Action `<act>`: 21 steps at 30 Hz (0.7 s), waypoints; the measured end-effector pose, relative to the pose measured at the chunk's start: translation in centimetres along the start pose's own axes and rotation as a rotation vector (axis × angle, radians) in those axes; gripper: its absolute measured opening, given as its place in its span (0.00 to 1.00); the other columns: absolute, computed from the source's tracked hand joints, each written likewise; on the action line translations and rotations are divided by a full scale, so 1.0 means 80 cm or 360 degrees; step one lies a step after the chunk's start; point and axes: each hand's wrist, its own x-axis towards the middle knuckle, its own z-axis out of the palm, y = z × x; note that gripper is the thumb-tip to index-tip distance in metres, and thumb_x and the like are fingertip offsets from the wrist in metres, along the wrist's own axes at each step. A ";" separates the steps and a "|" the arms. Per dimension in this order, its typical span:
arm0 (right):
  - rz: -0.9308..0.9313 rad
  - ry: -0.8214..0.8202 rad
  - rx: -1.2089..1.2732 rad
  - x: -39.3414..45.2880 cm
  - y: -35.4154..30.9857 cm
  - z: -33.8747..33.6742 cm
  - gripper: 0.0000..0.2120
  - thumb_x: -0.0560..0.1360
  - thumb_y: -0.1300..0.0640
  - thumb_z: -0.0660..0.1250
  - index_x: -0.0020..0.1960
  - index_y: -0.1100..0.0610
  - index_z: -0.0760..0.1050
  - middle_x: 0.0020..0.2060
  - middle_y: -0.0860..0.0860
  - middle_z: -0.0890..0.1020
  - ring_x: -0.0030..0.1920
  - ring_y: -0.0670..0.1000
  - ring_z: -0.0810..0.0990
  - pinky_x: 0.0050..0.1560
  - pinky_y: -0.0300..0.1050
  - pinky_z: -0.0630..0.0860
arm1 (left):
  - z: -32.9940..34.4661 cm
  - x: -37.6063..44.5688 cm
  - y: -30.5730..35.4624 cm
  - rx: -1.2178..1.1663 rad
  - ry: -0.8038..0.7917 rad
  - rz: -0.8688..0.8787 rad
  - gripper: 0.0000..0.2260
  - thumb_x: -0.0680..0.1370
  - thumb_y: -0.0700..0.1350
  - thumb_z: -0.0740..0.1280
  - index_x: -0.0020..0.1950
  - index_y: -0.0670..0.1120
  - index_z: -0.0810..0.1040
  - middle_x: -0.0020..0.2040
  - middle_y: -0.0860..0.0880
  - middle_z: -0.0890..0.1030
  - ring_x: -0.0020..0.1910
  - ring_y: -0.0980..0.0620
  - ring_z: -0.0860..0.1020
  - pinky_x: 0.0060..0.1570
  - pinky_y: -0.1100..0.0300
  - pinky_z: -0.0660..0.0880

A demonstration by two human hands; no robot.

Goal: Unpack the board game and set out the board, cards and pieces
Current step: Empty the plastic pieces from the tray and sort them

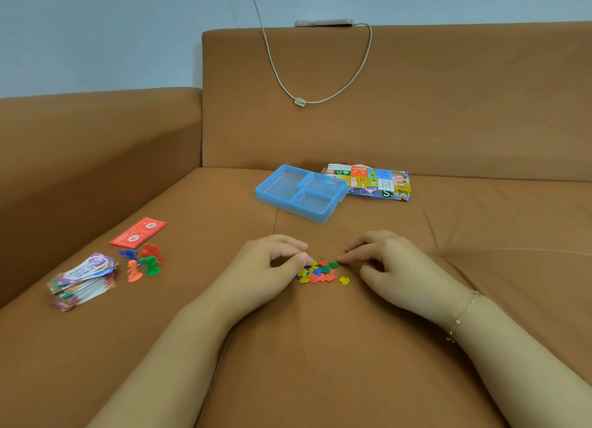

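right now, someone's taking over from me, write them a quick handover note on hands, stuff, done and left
Left hand: fingertips pinched at the left edge of the token pile; whether it grips one is unclear.
Right hand: fingertips at the pile's right edge, holding nothing visible.
One yellow token lies just right of the pile.
Out on the sofa: card stack, red notes and pawns at left.
Blue tray looks emptied; the box lies behind it.
Left: sort or spread the tokens. No board is in sight, possibly in the box.
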 end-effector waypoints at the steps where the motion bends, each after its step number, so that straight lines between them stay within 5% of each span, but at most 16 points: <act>1: -0.0006 0.0011 -0.0003 0.000 -0.001 0.000 0.20 0.74 0.65 0.59 0.57 0.46 0.80 0.53 0.42 0.78 0.56 0.42 0.70 0.53 0.25 0.63 | 0.001 0.000 -0.001 0.0023 -0.0016 0.0004 0.09 0.78 0.47 0.64 0.49 0.55 0.85 0.56 0.62 0.78 0.58 0.67 0.73 0.59 0.70 0.66; 8: -0.0098 -0.0041 0.0051 -0.001 -0.009 0.003 0.22 0.72 0.66 0.60 0.57 0.44 0.81 0.52 0.38 0.77 0.55 0.41 0.69 0.54 0.24 0.61 | 0.006 0.005 -0.003 0.0260 -0.0150 0.0003 0.12 0.80 0.52 0.61 0.60 0.57 0.79 0.62 0.63 0.73 0.64 0.66 0.65 0.56 0.78 0.59; 12: -0.0042 0.0012 0.0028 -0.001 -0.003 0.001 0.20 0.73 0.65 0.60 0.56 0.46 0.81 0.52 0.39 0.78 0.55 0.40 0.70 0.51 0.22 0.61 | 0.006 0.004 -0.001 0.0240 -0.0169 0.0032 0.11 0.80 0.53 0.60 0.60 0.60 0.79 0.63 0.64 0.73 0.65 0.66 0.65 0.62 0.72 0.60; 16: 0.0018 0.0038 0.0002 0.000 0.003 0.001 0.17 0.75 0.63 0.60 0.57 0.48 0.81 0.54 0.41 0.78 0.54 0.40 0.70 0.50 0.24 0.62 | 0.007 0.003 -0.001 0.0315 -0.0217 0.0050 0.11 0.80 0.55 0.60 0.59 0.63 0.78 0.64 0.65 0.72 0.66 0.67 0.63 0.70 0.56 0.61; 21: -0.0004 0.0014 0.0049 0.000 -0.001 0.001 0.19 0.73 0.63 0.61 0.56 0.45 0.80 0.52 0.39 0.78 0.54 0.40 0.72 0.52 0.29 0.66 | 0.009 0.004 -0.001 0.0455 -0.0264 0.0068 0.14 0.81 0.56 0.56 0.65 0.64 0.73 0.67 0.66 0.68 0.68 0.67 0.59 0.71 0.58 0.55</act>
